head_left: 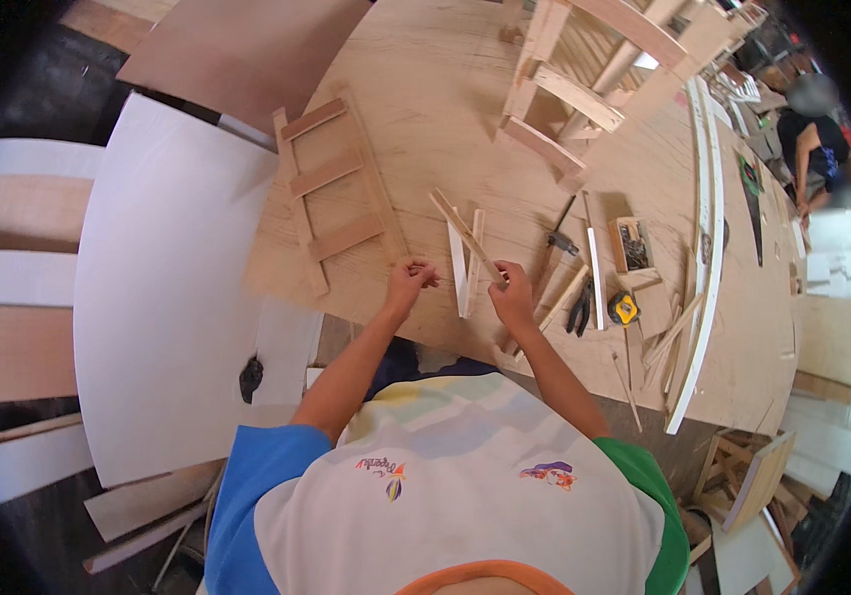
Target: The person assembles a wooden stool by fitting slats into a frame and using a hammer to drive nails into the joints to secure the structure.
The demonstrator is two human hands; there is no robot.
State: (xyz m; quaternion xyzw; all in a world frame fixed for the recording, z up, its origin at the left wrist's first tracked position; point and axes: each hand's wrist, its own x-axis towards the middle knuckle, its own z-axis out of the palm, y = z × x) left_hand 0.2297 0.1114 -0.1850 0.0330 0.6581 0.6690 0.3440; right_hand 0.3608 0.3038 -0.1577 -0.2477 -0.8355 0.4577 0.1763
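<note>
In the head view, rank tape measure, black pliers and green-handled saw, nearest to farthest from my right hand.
1. Black pliers, just right of your right hand.
2. Tape measure, a bit farther right.
3. Green-handled saw, far right, higher up.

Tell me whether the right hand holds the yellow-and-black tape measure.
No, the right hand holds a thin brown wooden strip; the tape measure lies on the brown wooden tabletop.

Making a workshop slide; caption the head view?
Right grip holding a wooden strip, a three-rung frame to its left.
</note>
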